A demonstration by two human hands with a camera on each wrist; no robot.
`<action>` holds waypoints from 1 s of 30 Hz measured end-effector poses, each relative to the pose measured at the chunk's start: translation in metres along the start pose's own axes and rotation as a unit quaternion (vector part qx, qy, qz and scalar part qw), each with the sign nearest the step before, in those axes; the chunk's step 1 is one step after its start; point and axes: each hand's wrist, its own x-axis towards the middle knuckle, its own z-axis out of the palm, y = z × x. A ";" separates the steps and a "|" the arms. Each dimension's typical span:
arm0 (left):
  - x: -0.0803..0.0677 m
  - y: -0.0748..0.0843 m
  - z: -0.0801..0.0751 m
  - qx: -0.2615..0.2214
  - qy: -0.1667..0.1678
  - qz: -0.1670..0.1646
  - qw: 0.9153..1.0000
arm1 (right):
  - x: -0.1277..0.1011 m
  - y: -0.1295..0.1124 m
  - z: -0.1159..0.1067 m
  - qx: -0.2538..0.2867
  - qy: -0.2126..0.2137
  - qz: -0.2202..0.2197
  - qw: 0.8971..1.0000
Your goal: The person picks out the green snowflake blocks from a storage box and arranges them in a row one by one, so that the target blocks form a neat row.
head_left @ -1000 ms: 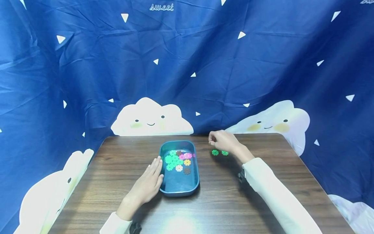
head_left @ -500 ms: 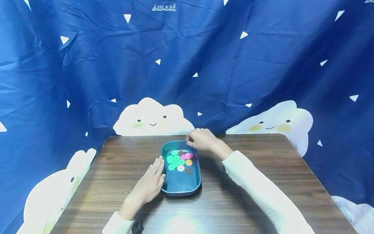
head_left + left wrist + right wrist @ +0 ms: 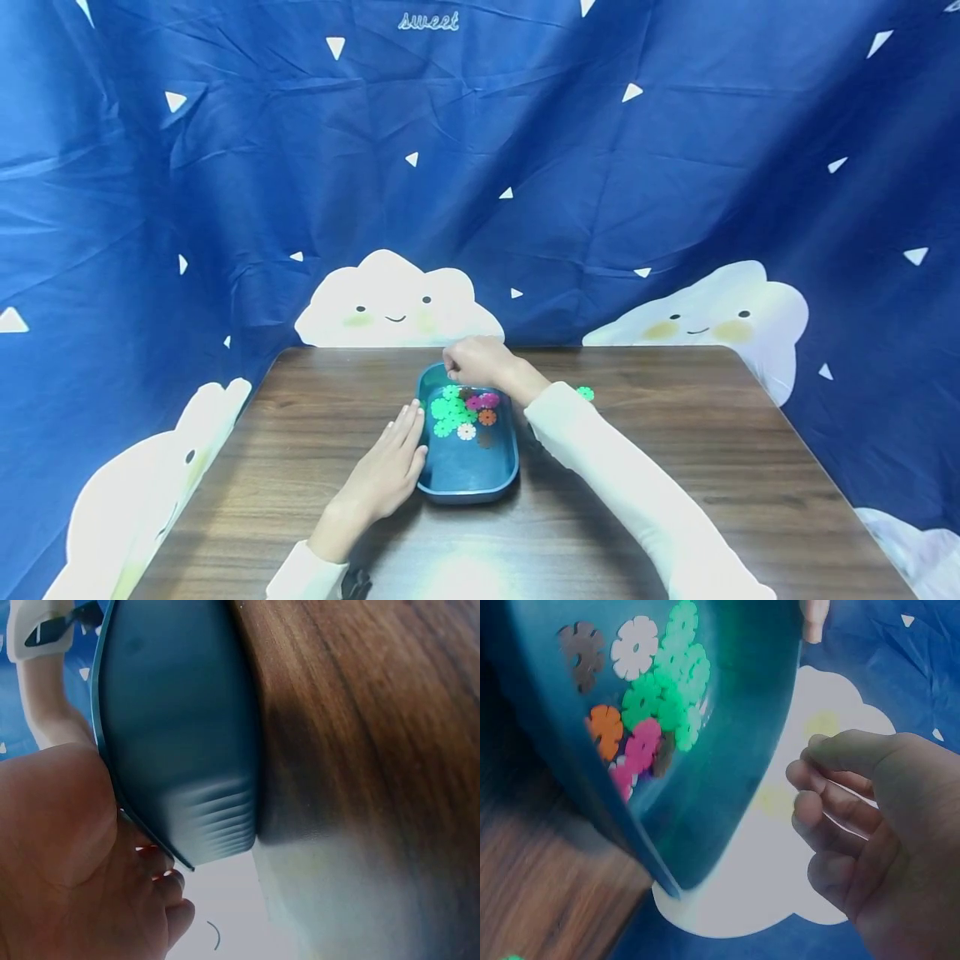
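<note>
A blue-green rectangular tray (image 3: 468, 479) sits on the table, holding several flower-shaped plastic discs: green (image 3: 444, 427), white (image 3: 467, 432), orange (image 3: 487, 417), pink (image 3: 489, 401) and dark brown (image 3: 581, 656). My left hand (image 3: 386, 471) rests along the tray's left rim with its fingers straight. Over the tray's far end is my right hand (image 3: 480, 360). The right wrist view shows that hand (image 3: 885, 817) beside the rim, fingers loosely bent, thumb close to the forefinger, and no disc visible between them. A loose green disc (image 3: 585, 392) lies on the table behind the right sleeve.
The brown wood-grain table (image 3: 660, 433) carries the tray near its far middle. A blue cloth (image 3: 480, 167) with white clouds hangs right behind the table's far edge. The right sleeve (image 3: 622, 483) crosses the table's right half.
My right hand has moved left from above the two green discs on the table to over the tray's far end. The sleeve now covers one disc's place. My left hand has stayed at the rim.
</note>
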 end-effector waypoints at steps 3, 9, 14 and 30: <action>0.000 0.000 0.001 0.002 0.000 0.003 1.000 | 0.006 -0.003 0.007 0.005 -0.013 0.008 1.000; 0.000 0.000 0.001 0.013 -0.005 0.002 1.000 | 0.019 -0.006 0.021 -0.013 -0.030 0.014 0.999; 0.000 0.000 0.001 0.012 0.006 0.007 1.000 | 0.026 -0.009 0.032 -0.047 -0.055 0.037 0.997; 0.001 0.000 -0.001 0.001 -0.009 -0.007 1.000 | 0.031 -0.027 0.054 -0.116 -0.143 0.075 0.980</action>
